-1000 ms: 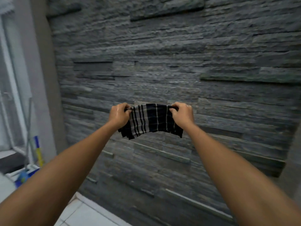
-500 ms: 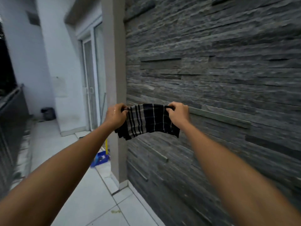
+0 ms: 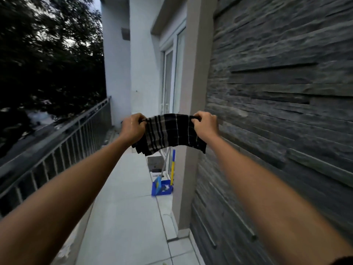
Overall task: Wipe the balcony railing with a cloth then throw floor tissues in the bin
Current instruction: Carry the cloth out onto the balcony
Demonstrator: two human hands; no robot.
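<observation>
A dark cloth [image 3: 169, 133] with pale stripes hangs stretched between both fists at chest height. My left hand [image 3: 132, 128] pinches its left top corner and my right hand [image 3: 204, 124] pinches its right top corner. The metal balcony railing [image 3: 63, 134] with vertical bars runs along the left side, away from me, well apart from the cloth. A pale scrap that may be tissue [image 3: 65, 251] lies on the floor by the railing's foot, partly hidden by my left arm. No bin shows.
A grey stacked-stone wall [image 3: 277, 111] fills the right. A beige pillar [image 3: 189, 131] stands ahead, with a blue dustpan [image 3: 161, 188] and a blue-yellow handle [image 3: 173, 165] at its base. White glass doors [image 3: 169, 81] lie beyond. The white tiled floor [image 3: 124, 207] stretches forward.
The view has swung left from the stone wall to the length of the balcony, bringing the railing and trees into sight. Both hands still hold the cloth stretched between them.
</observation>
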